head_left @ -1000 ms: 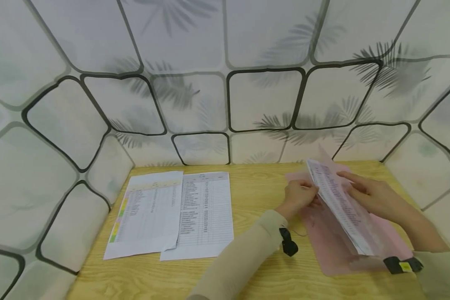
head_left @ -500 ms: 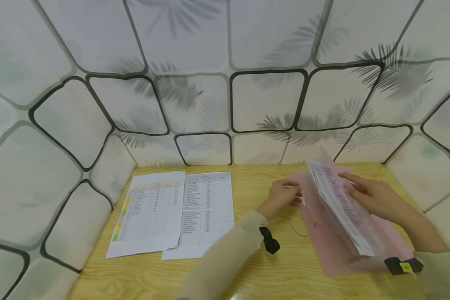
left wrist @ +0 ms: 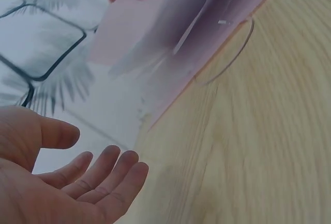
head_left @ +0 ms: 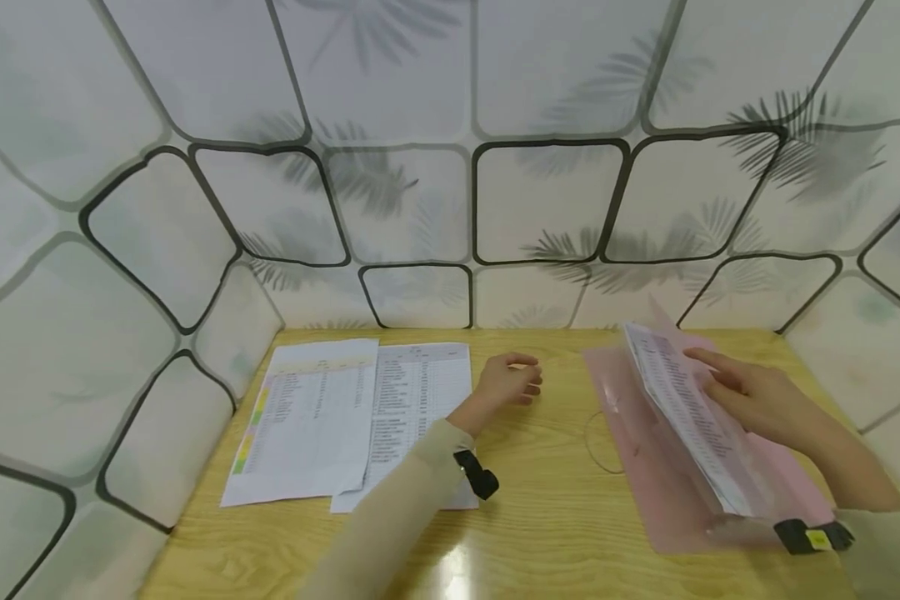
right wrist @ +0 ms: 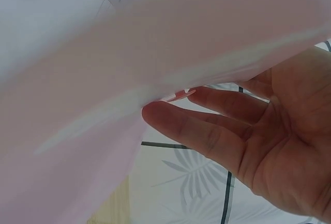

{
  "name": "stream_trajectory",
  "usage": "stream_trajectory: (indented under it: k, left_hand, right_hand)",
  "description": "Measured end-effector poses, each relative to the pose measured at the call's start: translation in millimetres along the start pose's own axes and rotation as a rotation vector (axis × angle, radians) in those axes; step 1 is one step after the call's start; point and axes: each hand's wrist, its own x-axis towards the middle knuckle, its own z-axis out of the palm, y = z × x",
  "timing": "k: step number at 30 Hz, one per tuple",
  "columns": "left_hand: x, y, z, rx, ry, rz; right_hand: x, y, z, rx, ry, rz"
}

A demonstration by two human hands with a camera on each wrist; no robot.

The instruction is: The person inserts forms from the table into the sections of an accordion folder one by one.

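Observation:
A pink translucent folder lies on the right of the wooden table, its upper flap raised with a printed sheet against it. My right hand props that flap from behind with straight fingers; the right wrist view shows these fingers touching the pink flap. My left hand hovers with relaxed fingers and holds nothing, between the folder and two printed sheets. In the left wrist view its palm is bare, with the folder beyond it.
A thin elastic loop hangs off the folder's left edge onto the table. Leaf-patterned panels with black frames wall in the table at the back and both sides. The two sheets overlap at the back left.
My left hand has left the folder's edge and moved left across the table towards the two sheets. The right hand still holds the flap up.

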Motion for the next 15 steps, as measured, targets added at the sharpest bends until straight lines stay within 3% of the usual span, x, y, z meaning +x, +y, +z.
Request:
stream_trajectory:
  k: [7, 15]
  left_hand:
    - [-9.4, -3.3, -51.8, 0.004, 0.035, -0.004]
    - [-25.0, -7.9, -104.0, 0.036, 0.206, -0.012]
  right_hand:
    - [0.1, 1.5, 0.5, -0.006, -0.009, 0.012]
    - [1.2, 1.5, 0.9, -0.009, -0.017, 0.017]
